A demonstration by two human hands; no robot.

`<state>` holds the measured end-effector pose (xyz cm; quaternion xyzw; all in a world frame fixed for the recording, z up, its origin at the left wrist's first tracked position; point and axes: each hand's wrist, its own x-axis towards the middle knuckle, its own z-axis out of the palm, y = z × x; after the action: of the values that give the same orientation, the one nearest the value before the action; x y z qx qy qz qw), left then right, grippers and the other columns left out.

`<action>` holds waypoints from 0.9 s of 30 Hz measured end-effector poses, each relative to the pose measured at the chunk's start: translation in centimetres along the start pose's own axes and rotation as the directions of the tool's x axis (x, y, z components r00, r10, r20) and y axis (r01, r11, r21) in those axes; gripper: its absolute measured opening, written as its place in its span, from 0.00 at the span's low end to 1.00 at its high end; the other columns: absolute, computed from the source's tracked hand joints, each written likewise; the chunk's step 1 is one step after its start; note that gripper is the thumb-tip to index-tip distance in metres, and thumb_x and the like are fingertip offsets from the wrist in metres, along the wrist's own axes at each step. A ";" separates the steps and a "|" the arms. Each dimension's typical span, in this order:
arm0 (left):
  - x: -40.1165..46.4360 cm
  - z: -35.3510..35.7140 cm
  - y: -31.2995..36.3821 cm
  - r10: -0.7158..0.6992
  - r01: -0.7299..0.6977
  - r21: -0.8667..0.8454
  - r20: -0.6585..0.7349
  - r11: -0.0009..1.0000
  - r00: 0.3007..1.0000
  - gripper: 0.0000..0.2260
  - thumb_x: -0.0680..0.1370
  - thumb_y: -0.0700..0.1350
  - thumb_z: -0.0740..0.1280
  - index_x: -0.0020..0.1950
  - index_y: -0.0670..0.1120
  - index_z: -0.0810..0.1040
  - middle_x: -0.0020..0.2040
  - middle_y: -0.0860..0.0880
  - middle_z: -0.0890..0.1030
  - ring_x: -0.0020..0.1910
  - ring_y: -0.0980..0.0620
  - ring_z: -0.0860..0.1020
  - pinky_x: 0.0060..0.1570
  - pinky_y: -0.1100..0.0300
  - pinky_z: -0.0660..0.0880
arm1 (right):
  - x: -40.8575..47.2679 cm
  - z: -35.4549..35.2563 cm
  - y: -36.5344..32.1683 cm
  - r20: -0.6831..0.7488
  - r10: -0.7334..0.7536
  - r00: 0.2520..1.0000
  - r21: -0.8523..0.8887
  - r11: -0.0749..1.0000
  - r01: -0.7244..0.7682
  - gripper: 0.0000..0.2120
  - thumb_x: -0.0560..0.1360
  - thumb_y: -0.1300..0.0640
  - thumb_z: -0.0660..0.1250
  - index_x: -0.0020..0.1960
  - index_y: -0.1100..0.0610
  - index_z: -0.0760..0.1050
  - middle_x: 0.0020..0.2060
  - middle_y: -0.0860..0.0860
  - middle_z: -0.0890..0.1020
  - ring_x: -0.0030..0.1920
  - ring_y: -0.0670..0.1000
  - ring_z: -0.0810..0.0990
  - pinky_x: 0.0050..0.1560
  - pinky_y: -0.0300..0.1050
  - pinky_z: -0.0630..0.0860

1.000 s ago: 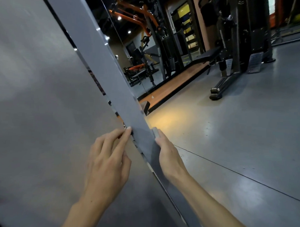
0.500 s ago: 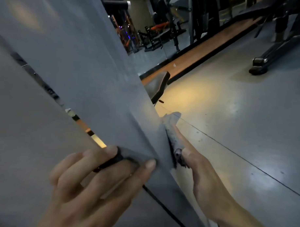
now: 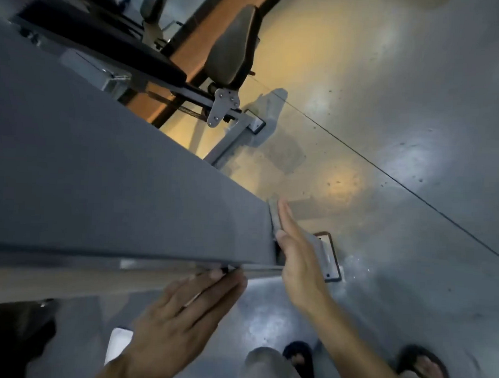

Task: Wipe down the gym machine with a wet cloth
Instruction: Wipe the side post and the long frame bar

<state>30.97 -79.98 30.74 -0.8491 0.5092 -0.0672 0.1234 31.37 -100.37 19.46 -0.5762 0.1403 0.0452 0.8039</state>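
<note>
The right hand (image 3: 296, 264) presses a folded grey wet cloth (image 3: 275, 215) flat-fingered against the end face of the grey metal machine column (image 3: 129, 201), for wiping contact. The left hand (image 3: 181, 322), straight-fingered beside it, rests on the column's lower edge, likely steadying.

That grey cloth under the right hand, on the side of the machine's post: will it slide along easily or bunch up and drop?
The cloth looks thin and limp, pressed flat against the grey post by the right hand, so it probably slides while pressed. Being floppy, it may bunch at the post's edge. It would likely drop if pressure eases, since straight fingers only press it.
</note>
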 end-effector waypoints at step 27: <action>1.6 -13.9 0.9 -0.220 0.414 -0.408 0.444 0.814 0.869 0.27 0.81 0.43 0.62 0.81 0.49 0.65 0.82 0.54 0.61 0.80 0.56 0.62 0.75 0.51 0.67 | -4.8 4.5 -14.8 0.021 0.034 0.999 0.014 0.999 -0.034 0.29 0.82 0.54 0.46 0.83 0.51 0.49 0.82 0.40 0.50 0.79 0.33 0.48 0.79 0.35 0.47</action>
<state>27.61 -83.80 43.81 -0.9227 0.3241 0.2083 -0.0138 31.03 -100.68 35.67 -0.5676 0.1419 0.0639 0.8085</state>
